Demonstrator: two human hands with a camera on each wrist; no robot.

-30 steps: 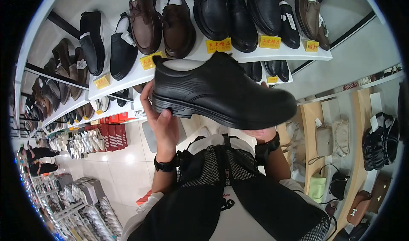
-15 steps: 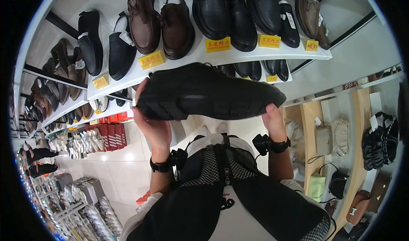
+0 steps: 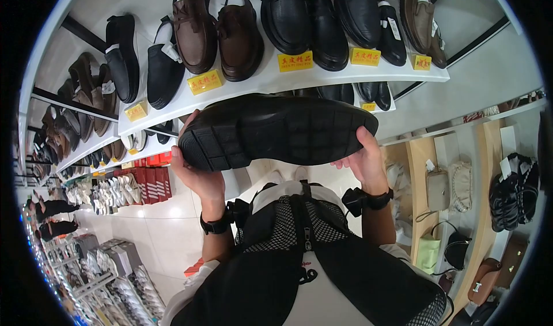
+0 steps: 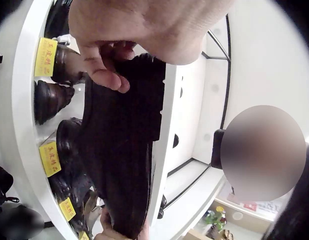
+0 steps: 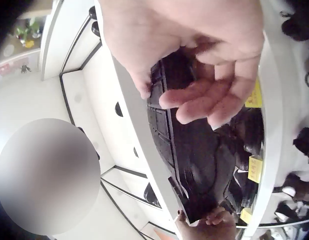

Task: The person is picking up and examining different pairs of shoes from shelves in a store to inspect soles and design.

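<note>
Between both hands is a black leather shoe (image 3: 276, 130), lying on its side with its treaded sole turned up toward the head camera. My left hand (image 3: 199, 179) grips the heel end, the thumb on the heel's edge. At the toe end, my right hand (image 3: 368, 162) holds the shoe with its thumb against the sole. In the right wrist view the sole's block pattern (image 5: 162, 122) shows, with the right fingers (image 5: 204, 100) curled over the upper. The left wrist view shows the left fingers (image 4: 107, 75) bent round the heel. The shoe's opening faces away and is hidden.
A white shelf (image 3: 345, 79) just beyond the shoe bears black and brown shoes (image 3: 239, 38) with yellow price cards (image 3: 295, 60). To the right stand wooden shelves with bags (image 3: 440, 190). Red shoe boxes (image 3: 152, 185) and rows of footwear are at the left, above a tiled floor.
The shoe has been lowered and rolled from upright, so its sole now faces the head camera. My right hand has come out from behind it to the toe.
</note>
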